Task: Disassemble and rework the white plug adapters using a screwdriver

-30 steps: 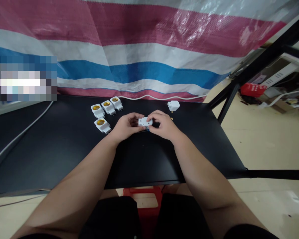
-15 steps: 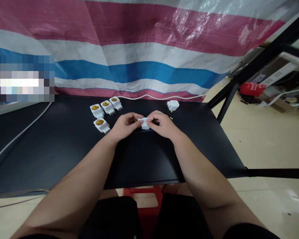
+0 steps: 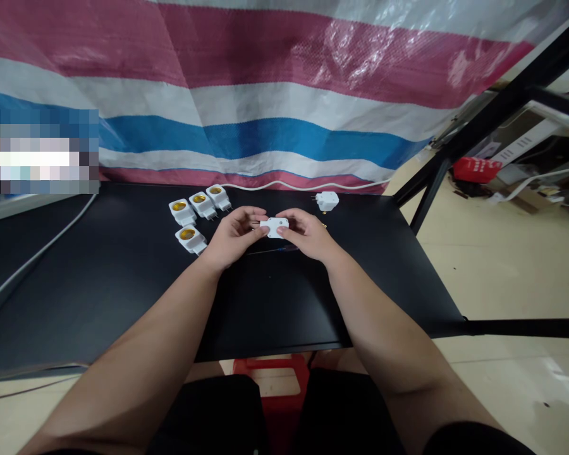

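Black desk (image 3: pixel 99 284) below, left hand (image 3: pixel 234 230) and right hand (image 3: pixel 308 235) pinching one white plug adapter (image 3: pixel 274 227) between their fingertips.

We look from the person's head, forward and down. The left hand (image 3: pixel 234 230), right hand (image 3: pixel 308 235) and black counter (image 3: pixel 275 303) lie close below us.

**Room runs toward the near edge; sockets crowd the back left**

The black tabletop (image 3: pixel 275 303) lets a hand pass freely in front of the left hand (image 3: pixel 234 230) and right hand (image 3: pixel 308 235). Between the hands, a white adapter (image 3: pixel 275 227) blocks any straight crossing. Four lamp-socket adapters (image 3: pixel 190 239) obstruct the back left, and a white plug (image 3: pixel 327 201) stands beyond the right hand. Tiny gold bits (image 3: pixel 325 224) lie near it, though they are too small to identify.
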A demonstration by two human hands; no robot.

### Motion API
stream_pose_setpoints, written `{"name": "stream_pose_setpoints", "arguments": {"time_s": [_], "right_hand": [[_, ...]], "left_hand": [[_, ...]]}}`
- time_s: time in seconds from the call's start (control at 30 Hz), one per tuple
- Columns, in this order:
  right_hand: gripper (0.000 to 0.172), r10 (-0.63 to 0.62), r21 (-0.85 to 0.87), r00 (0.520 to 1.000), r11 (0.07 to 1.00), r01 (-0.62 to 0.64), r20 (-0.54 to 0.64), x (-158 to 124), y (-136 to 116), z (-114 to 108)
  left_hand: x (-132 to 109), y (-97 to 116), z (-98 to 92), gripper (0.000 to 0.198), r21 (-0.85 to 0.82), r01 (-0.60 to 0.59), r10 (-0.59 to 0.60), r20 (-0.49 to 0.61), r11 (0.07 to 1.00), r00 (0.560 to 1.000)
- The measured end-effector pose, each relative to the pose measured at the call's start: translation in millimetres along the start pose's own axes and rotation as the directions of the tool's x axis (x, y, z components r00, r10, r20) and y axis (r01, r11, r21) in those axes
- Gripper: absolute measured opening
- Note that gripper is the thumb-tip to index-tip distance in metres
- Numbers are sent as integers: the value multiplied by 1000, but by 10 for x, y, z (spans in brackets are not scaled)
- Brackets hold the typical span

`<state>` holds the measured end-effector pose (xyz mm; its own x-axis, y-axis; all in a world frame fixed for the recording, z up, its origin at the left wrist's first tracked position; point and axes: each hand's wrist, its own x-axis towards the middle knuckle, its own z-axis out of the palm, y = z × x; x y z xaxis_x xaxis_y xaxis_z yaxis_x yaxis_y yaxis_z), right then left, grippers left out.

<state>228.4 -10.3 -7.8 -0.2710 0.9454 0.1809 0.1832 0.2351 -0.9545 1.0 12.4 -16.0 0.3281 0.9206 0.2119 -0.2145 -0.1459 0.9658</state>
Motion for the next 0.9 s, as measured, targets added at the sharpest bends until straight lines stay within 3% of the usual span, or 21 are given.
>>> {"name": "stream_pose_setpoints", "arguments": {"time_s": [0.37, 0.9], "right_hand": [[31, 10, 19, 999, 1000, -9, -53, 19, -31, -30], [29, 23, 89, 999, 996, -21, -26, 26, 31, 11]], "left_hand": [[6, 18, 40, 46, -114, 88, -103, -132, 990, 986], [14, -23, -31, 43, -38, 90, -94, -99, 995, 991]]}}
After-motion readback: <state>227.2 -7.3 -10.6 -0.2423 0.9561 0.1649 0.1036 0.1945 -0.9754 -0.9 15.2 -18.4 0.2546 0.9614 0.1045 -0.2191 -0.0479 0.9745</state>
